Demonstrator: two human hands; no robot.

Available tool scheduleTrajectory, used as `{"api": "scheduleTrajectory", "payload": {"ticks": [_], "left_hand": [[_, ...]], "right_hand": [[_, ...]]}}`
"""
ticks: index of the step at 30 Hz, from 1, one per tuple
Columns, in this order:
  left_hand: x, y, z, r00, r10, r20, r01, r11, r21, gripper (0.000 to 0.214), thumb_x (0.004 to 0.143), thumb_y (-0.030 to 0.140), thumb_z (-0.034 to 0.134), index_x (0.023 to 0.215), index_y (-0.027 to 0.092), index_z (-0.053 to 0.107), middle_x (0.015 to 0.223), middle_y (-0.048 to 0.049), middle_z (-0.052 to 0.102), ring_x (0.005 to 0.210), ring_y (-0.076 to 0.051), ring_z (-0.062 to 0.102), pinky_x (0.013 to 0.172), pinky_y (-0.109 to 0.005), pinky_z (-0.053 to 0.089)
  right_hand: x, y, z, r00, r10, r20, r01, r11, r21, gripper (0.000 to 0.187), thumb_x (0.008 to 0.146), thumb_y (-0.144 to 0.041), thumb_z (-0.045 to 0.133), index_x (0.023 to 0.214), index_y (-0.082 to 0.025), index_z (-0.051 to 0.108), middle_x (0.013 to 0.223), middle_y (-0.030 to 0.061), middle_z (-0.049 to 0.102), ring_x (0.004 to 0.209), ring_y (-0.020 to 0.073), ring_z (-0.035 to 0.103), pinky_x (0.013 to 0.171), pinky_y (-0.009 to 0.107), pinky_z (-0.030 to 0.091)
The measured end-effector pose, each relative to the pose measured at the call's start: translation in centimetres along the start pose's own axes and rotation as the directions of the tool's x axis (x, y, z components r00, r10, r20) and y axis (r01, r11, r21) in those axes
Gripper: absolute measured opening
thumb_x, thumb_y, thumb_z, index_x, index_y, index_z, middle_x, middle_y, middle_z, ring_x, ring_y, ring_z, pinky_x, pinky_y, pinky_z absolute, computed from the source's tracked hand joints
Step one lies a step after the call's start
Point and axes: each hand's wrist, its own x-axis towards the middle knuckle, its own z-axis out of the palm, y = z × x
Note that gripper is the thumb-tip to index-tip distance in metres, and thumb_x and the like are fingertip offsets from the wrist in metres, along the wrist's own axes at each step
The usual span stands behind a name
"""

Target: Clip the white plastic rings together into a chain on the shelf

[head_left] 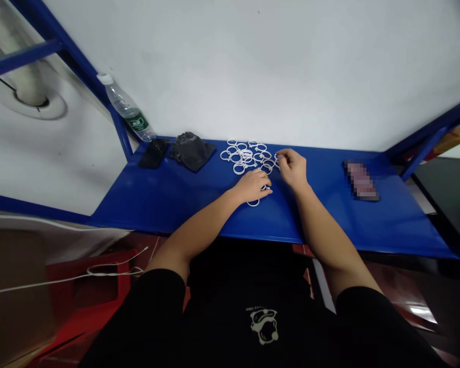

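A heap of several white plastic rings [245, 154] lies on the blue table [168, 197] near the wall. My left hand [252, 185] rests just in front of the heap, fingers curled over a white ring [253, 203] that shows under the palm. My right hand [293, 167] is at the heap's right edge, fingers pinched on another white ring [278, 161].
A black phone [154, 153] and a black pouch [191, 150] lie at the left back of the table. A plastic water bottle [127, 107] leans against the blue frame post. A blurred flat object [361, 180] lies to the right. A red stool [95, 296] and white cable are below left.
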Motion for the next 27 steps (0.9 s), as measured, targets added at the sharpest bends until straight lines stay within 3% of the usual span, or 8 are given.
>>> {"api": "scheduleTrajectory", "payload": {"ticks": [8, 15, 21, 23, 27], "left_hand": [[-0.1, -0.4, -0.2, 0.994, -0.098, -0.038, 0.096, 0.994, -0.054, 0.025, 0.098, 0.032, 0.085, 0.12, 0.021, 0.085, 0.125, -0.0091, 0.08, 0.119, -0.03, 0.071, 0.112, -0.049, 0.055], [0.2, -0.7, -0.7, 0.963, -0.144, -0.227, 0.117, 0.985, -0.13, 0.03, 0.101, 0.009, 0.072, 0.125, 0.023, 0.083, 0.129, -0.009, 0.082, 0.121, -0.026, 0.075, 0.112, -0.047, 0.057], [0.2, -0.5, -1.4, 0.924, -0.213, -0.319, 0.16, 0.97, -0.185, 0.026, 0.104, 0.019, 0.077, 0.129, 0.025, 0.082, 0.115, -0.0063, 0.087, 0.107, -0.025, 0.081, 0.106, -0.046, 0.058], [0.1, -0.4, -1.5, 0.915, -0.225, -0.336, 0.167, 0.967, -0.192, 0.024, 0.104, 0.02, 0.078, 0.127, 0.024, 0.082, 0.108, -0.0058, 0.087, 0.104, -0.024, 0.081, 0.106, -0.046, 0.058], [0.0, -0.1, -1.8, 0.899, -0.239, -0.367, 0.181, 0.966, -0.187, 0.02, 0.104, 0.018, 0.077, 0.122, 0.025, 0.083, 0.105, -0.0049, 0.087, 0.104, -0.024, 0.08, 0.105, -0.046, 0.058]], "right_hand": [[0.0, 1.0, 0.4, 0.998, -0.044, 0.047, 0.045, 0.999, -0.005, 0.034, 0.098, -0.028, 0.054, 0.111, -0.021, 0.085, 0.108, 0.0107, 0.086, 0.082, 0.0253, 0.075, 0.084, 0.042, 0.061], [0.2, 1.6, 0.5, 0.995, -0.079, 0.069, 0.081, 0.996, -0.026, 0.033, 0.09, -0.023, 0.054, 0.098, -0.023, 0.086, 0.1, 0.0076, 0.087, 0.089, 0.027, 0.078, 0.087, 0.042, 0.063], [0.2, 1.7, 0.2, 0.995, -0.063, 0.072, 0.064, 0.998, -0.014, 0.029, 0.085, -0.021, 0.056, 0.085, -0.024, 0.085, 0.09, 0.0058, 0.084, 0.086, 0.0259, 0.079, 0.086, 0.04, 0.063], [0.1, 1.6, 0.2, 0.995, -0.083, 0.058, 0.084, 0.996, -0.007, 0.031, 0.088, -0.021, 0.055, 0.091, -0.023, 0.086, 0.094, 0.0069, 0.085, 0.089, 0.0261, 0.079, 0.088, 0.041, 0.063], [-0.1, 1.5, 0.7, 0.985, -0.13, 0.11, 0.134, 0.991, -0.028, 0.044, 0.092, -0.019, 0.056, 0.126, -0.024, 0.084, 0.117, 0.0099, 0.086, 0.1, 0.0284, 0.079, 0.094, 0.046, 0.064]]}}
